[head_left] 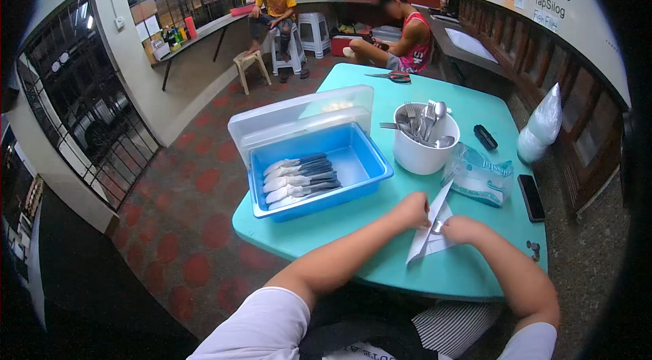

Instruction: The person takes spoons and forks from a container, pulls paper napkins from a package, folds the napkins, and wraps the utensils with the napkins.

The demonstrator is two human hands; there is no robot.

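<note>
A white paper napkin (426, 241) lies partly folded on the table in front of me, one corner standing up. My left hand (413, 210) is closed on the napkin's left edge. My right hand (465, 229) is closed at its right side, with the shiny metal end of a spoon (437, 227) showing by the fingers; the rest of the utensil is hidden. Just beyond stands a white tub (422, 156) of loose forks and spoons. A teal and clear plastic pack (479, 175) lies beside it. To the left, a blue bin (367, 176) holds several napkin-wrapped utensils (299, 180).
A clear lid (302, 119) leans up behind the bin. Scissors (390, 77), a small black object (485, 137) and a phone (531, 198) lie on the turquoise table (312, 241). A plastic-wrapped white cone (541, 122) stands at right. Two people sit on the far side.
</note>
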